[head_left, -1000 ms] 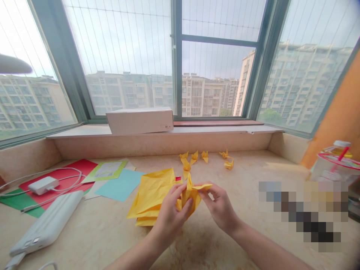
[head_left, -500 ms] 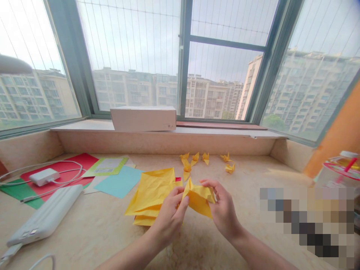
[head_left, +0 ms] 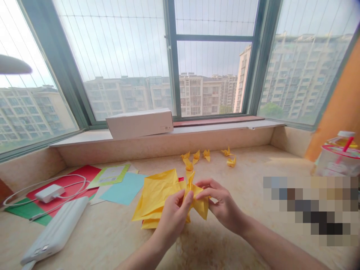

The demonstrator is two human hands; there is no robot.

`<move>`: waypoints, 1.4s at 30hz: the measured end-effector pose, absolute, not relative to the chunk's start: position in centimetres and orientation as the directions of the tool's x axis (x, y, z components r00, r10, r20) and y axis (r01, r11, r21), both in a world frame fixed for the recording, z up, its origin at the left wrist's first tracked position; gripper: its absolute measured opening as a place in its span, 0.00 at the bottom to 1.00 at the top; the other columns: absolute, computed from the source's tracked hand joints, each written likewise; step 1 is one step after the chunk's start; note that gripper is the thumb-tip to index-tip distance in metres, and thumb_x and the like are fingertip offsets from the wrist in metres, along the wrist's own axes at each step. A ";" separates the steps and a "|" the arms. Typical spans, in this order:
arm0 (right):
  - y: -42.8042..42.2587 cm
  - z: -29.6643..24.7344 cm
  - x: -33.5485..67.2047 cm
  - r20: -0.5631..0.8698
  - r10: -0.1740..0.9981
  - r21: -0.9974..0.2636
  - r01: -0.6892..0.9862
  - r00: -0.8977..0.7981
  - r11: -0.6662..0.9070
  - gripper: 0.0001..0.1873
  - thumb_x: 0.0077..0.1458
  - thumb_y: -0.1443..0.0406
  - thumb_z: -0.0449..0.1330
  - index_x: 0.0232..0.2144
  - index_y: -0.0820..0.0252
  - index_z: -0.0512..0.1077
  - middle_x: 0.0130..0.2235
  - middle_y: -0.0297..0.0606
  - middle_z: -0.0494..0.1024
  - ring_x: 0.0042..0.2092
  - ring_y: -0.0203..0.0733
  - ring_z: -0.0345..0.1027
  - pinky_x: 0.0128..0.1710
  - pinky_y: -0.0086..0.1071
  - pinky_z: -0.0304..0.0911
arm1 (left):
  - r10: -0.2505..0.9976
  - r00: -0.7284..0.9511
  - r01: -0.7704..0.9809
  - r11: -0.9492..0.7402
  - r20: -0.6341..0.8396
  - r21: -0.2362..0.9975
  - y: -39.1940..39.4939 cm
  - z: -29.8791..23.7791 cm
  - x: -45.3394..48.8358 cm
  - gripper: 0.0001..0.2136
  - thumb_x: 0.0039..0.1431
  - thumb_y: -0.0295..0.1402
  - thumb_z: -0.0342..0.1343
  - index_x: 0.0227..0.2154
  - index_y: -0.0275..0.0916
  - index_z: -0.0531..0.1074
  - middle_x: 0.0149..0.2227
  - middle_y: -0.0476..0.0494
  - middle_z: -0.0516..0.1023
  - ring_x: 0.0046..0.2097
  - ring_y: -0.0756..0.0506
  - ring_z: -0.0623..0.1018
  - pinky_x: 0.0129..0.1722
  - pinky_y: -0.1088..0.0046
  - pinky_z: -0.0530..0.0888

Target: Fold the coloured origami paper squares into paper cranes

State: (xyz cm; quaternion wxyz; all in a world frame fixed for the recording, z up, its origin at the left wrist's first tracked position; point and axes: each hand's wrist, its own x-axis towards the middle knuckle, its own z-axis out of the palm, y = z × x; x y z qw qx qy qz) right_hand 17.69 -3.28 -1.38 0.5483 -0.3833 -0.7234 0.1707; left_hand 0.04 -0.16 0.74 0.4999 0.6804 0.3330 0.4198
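Fingers (head_left: pixel 189 197) of the left hand (head_left: pixel 173 217) and right hand (head_left: pixel 225 204) are pinching creased yellow paper (head_left: pixel 201 206) above the worktop's (head_left: pixel 202 251) front half; squeezing too hard risks tearing it, and slipping risks snagging the loose yellow sheets (head_left: pixel 156 198) beside it.

"Where's the light from?"

"Daylight through the big windows (head_left: pixel 213 63); the sky (head_left: pixel 25 33) at the left edge is blown out."

"Shadows?"

"Faint, on the stone tabletop (head_left: pixel 253 168) beside the right hand (head_left: pixel 225 206). The window frames (head_left: pixel 60 71) bow toward the edges, and a pixelated block (head_left: pixel 309 210) obscures the lower right."
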 end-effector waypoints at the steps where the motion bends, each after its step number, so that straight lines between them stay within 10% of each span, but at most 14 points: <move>1: -3.3 -1.5 17.7 0.660 0.741 -0.660 0.374 -0.125 0.651 0.09 0.60 0.68 0.58 0.38 0.52 0.78 0.50 0.41 0.72 0.49 0.42 0.71 0.50 0.37 0.68 | 0.868 0.437 -0.008 -0.260 0.237 0.966 0.0 0.6 0.1 0.18 0.59 0.48 0.56 0.27 0.35 0.72 0.24 0.49 0.71 0.27 0.51 0.67 0.26 0.78 0.63; 6: -2.9 -1.5 17.9 0.708 0.702 -0.617 0.419 -0.074 0.667 0.13 0.61 0.68 0.55 0.44 0.51 0.76 0.49 0.41 0.75 0.51 0.43 0.70 0.51 0.37 0.68 | 0.863 0.464 -0.217 -0.108 0.200 0.970 0.5 0.1 0.4 0.18 0.58 0.46 0.59 0.42 0.36 0.69 0.32 0.45 0.79 0.31 0.49 0.75 0.31 0.77 0.68; 18: -2.3 -1.7 17.9 0.640 0.762 -0.717 0.438 0.103 0.543 0.15 0.64 0.67 0.50 0.45 0.55 0.75 0.42 0.40 0.81 0.43 0.43 0.75 0.43 0.35 0.71 | 0.910 0.387 -0.304 -0.025 0.148 0.952 0.6 0.1 0.3 0.21 0.58 0.50 0.56 0.42 0.36 0.72 0.35 0.41 0.81 0.37 0.43 0.80 0.37 0.70 0.74; 24: -2.7 -1.7 17.8 0.690 0.719 -0.565 0.557 -0.086 0.609 0.23 0.63 0.70 0.52 0.58 0.47 0.67 0.54 0.42 0.72 0.50 0.43 0.70 0.50 0.40 0.69 | 0.941 0.308 -0.235 -0.067 0.140 0.970 0.8 0.2 0.1 0.23 0.58 0.52 0.55 0.42 0.35 0.75 0.34 0.42 0.80 0.37 0.43 0.79 0.37 0.69 0.75; 42: -2.9 -0.7 17.4 0.636 0.771 -0.705 0.393 -0.017 0.590 0.11 0.61 0.62 0.58 0.41 0.57 0.79 0.41 0.42 0.79 0.44 0.44 0.73 0.45 0.34 0.68 | 0.940 0.303 -0.058 -0.150 0.160 0.987 0.3 1.0 0.0 0.31 0.51 0.50 0.62 0.54 0.40 0.64 0.27 0.55 0.67 0.20 0.52 0.72 0.17 0.79 0.67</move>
